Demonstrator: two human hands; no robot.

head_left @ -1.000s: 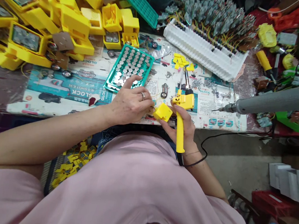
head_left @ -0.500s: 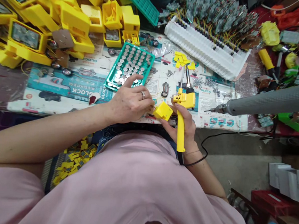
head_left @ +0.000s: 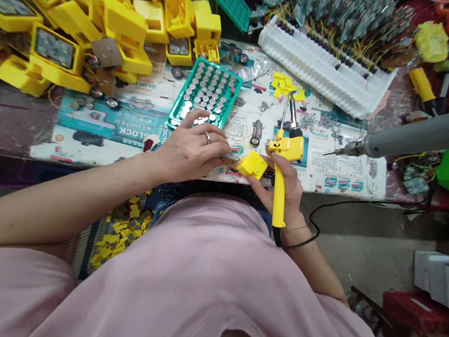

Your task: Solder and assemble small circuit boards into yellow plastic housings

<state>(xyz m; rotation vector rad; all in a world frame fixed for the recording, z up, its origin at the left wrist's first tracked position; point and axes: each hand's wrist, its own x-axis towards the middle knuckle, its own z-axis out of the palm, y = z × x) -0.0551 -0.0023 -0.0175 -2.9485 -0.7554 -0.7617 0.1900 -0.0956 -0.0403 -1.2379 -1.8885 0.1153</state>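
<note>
- Gripping yellow case [head_left: 253, 164] and soldering gun [head_left: 279, 199] in right hand [head_left: 290, 191], at surface's [head_left: 11, 126] near edge.
- Reaching beside case with left hand [head_left: 193, 151], fingers curled; cannot tell whether holding anything.
- Lying just beyond: green tray [head_left: 227, 107].

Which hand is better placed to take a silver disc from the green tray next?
Likely left: the left hand is beside the green tray, while the right hand grips the yellow-handled tool and the yellow block.

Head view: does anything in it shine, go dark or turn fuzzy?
In the head view, silvery cells and clear plastic catch glare; the floor sits in dim shade; fine detail by the fingertips of the left hand looks soft.
</note>
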